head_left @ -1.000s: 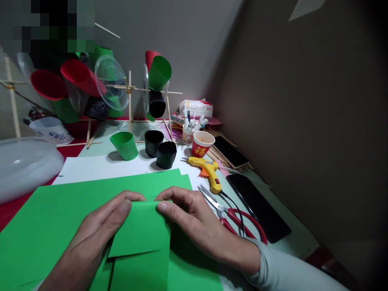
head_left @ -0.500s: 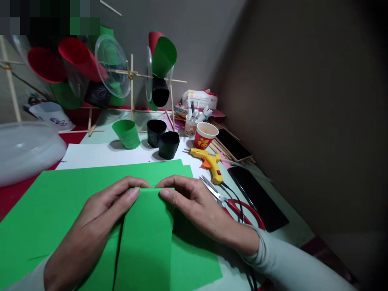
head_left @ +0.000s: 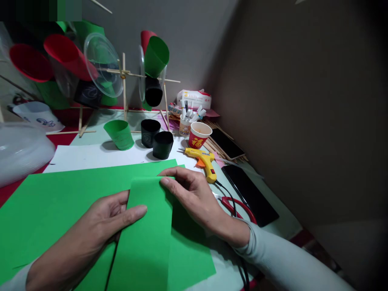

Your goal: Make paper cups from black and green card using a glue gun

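Left hand (head_left: 97, 221), pinching a green paper strip (head_left: 147, 238) at nine o'clock, over a green sheet (head_left: 69, 198); right hand (head_left: 206, 208), gripping its far edge at one. That edge appears bent, the remainder unfolded. Beyond, at eleven: green cup (head_left: 121, 136), already shaped.

The single camera, worn on the person's head, looked forward and down from above and behind the fingers (head_left: 138, 212). It sat close, with both sleeves (head_left: 285, 252) nearer than the fingers and the grey wall (head_left: 188, 40) beyond.
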Tool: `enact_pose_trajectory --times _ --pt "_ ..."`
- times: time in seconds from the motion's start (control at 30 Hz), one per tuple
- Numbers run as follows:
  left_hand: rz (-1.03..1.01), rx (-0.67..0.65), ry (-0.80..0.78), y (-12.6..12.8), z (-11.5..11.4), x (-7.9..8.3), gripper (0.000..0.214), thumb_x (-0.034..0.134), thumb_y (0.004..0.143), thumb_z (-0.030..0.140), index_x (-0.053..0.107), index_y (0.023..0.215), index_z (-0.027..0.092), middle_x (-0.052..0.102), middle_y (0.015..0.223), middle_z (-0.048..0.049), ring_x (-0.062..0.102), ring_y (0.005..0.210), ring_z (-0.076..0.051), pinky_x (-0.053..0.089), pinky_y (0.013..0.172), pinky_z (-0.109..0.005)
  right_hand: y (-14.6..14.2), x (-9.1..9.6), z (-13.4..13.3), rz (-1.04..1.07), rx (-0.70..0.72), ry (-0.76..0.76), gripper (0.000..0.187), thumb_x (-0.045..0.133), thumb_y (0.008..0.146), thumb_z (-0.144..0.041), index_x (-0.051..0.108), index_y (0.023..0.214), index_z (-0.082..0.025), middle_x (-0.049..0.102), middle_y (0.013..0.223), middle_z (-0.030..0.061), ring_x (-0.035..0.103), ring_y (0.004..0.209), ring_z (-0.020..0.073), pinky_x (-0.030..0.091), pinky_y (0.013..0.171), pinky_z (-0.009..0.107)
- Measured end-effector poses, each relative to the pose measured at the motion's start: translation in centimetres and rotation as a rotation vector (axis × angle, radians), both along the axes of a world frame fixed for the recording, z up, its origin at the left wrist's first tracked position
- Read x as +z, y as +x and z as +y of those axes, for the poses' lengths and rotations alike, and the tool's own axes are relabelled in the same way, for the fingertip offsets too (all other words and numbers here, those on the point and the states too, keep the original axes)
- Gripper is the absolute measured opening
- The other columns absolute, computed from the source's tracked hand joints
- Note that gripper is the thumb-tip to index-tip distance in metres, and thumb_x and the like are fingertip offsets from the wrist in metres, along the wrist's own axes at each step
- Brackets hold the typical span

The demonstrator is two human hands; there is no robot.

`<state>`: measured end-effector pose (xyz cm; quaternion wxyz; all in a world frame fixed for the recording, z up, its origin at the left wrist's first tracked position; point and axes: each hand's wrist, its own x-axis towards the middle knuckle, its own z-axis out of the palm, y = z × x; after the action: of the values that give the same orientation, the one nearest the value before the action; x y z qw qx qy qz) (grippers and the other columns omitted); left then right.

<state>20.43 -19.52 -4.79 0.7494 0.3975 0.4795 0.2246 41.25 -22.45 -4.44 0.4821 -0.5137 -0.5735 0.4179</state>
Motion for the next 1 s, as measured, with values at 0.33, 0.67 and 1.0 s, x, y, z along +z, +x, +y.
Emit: enact_pose_trajectory --times 0.33,0.67,1.0 --pt "-0.142 -0.054 -0.103 -0.5 -0.4 -0.4 0.027 0.084 0.069 0.012 0.063 0.077 0.027 0.075 0.070 0.0113 0.077 0.069 -0.020 0.064 0.063 -0.030 0.2 0.5 -0.8 -0.277 -0.064 0.460 0.013 0.063 0.102 -0.023 0.074 0.106 -0.020 0.080 0.095 0.0050 0.072 0.082 0.0173 0.058 0.074 0.029" --pt "-0.066 0.062 0.109 0.1 0.0 0.2 0.035 0.092 0.065 0.032 0.080 0.098 0.028 0.084 0.095 0.0043 0.080 0.086 -0.024 0.063 0.075 -0.028 -0.2 1.3 -1.6 -0.606 0.181 0.958 0.014 0.061 0.103 -0.013 0.070 0.111 -0.005 0.082 0.099 0.0141 0.073 0.085 0.0198 0.058 0.078 0.035" --pt "-0.055 0.119 0.097 -0.4 0.1 2.1 0.053 0.088 0.066 0.052 0.078 0.111 0.027 0.080 0.080 -0.0015 0.077 0.082 -0.025 0.064 0.066 -0.031 -0.1 1.1 -1.6 -0.742 0.234 0.983 0.019 0.067 0.096 -0.007 0.074 0.114 -0.007 0.082 0.110 0.0109 0.070 0.093 0.0209 0.059 0.088 0.040"
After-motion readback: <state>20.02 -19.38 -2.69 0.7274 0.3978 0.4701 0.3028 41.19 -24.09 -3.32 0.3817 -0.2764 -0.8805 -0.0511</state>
